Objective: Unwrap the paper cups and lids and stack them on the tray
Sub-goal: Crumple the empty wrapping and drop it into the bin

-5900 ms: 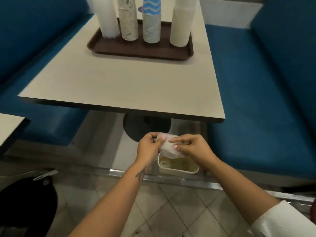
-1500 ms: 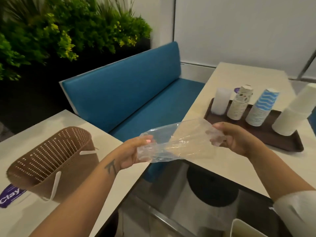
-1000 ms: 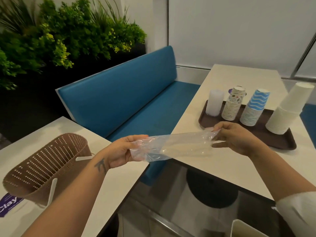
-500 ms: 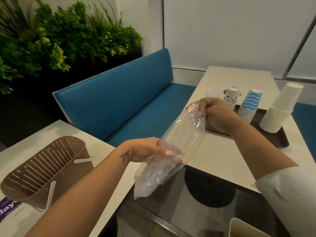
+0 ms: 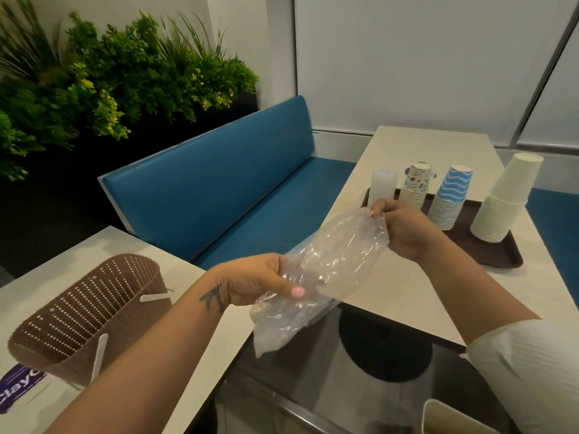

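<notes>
Head: plastic wrapper (image 5: 326, 261) between hands

We saw four stacks on the brown tray (image 5: 507, 261): frosted lids (image 5: 383, 187), patterned cups (image 5: 416, 188), blue wavy cups (image 5: 450, 198) and plain white cups (image 5: 504, 200), all upside down. The clear empty wrapper (image 5: 322, 270) hung crumpled and slanted between the tables.
</notes>
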A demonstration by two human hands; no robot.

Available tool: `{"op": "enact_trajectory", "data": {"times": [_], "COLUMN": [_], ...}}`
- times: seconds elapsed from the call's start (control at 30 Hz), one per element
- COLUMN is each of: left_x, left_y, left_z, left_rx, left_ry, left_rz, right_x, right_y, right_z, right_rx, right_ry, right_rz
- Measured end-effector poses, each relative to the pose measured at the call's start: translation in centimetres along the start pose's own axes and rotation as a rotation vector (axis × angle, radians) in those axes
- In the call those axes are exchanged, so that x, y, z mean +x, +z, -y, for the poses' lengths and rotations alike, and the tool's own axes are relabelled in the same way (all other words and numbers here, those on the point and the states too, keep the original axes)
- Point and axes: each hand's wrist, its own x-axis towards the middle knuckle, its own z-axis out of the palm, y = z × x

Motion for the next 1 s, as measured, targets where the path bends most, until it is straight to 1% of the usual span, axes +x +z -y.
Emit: {"op": "enact_trajectory", "data": {"times": [0.07, 0.13, 0.2, 0.3, 0.37, 0.43, 0.53, 0.63, 0.7, 0.77, 0.83, 0.9, 1.0], "left_x": [0.1, 0.6, 1.5, 2.8, 3.0, 3.2, 3.4, 3.1, 2.9, 3.0, 3.4, 3.7, 4.0], "left_y": [0.6, 1.3, 1.7, 1.3, 0.9, 0.7, 0.8, 0.9, 1.0, 1.5, 1.9, 2.2, 2.3], "left_z": [-0.8, -2.1, -3.4, -4.2, -4.1, -3.7, -2.9, -2.5, -2.3, -2.1, -2.0, -2.0, -2.0], "left_rx": [-0.084, -0.174, -0.238, -0.29, -0.31, -0.28, -0.206, -0.129, -0.041, 0.051, 0.139, 0.205, 0.169], "left_ry": [0.173, 0.325, 0.421, 0.501, 0.508, 0.476, 0.396, 0.325, 0.277, 0.248, 0.246, 0.255, 0.279], "left_rz": [-0.068, -0.204, -0.387, -0.685, -0.777, -0.786, -0.759, -0.684, -0.616, -0.566, -0.578, -0.648, -0.675], "right_x": [-0.3, -0.6, -1.4, -3.0, -3.9, -4.6, -5.0, -4.8, -4.3, -4.0, -3.9, -4.0, -4.0], "right_y": [0.5, 1.1, 2.1, 3.5, 4.3, 4.8, 4.0, 2.4, 2.0, 2.4, 3.3, 3.9, 3.8], "right_z": [-1.3, -2.9, -4.6, -6.2, -6.7, -6.7, -6.1, -4.5, -3.3, -2.1, -1.5, -1.3, -1.3], "right_rx": [0.116, 0.239, 0.231, 0.161, 0.171, 0.133, 0.001, 0.057, 0.071, 0.001, -0.105, -0.204, -0.218], "right_ry": [0.072, 0.178, 0.285, 0.384, 0.409, 0.405, 0.362, 0.342, 0.3, 0.262, 0.236, 0.232, 0.228], "right_rz": [-0.072, -0.098, -0.032, 0.158, 0.25, 0.275, 0.327, 0.382, 0.354, 0.3, 0.286, 0.272, 0.288]}}
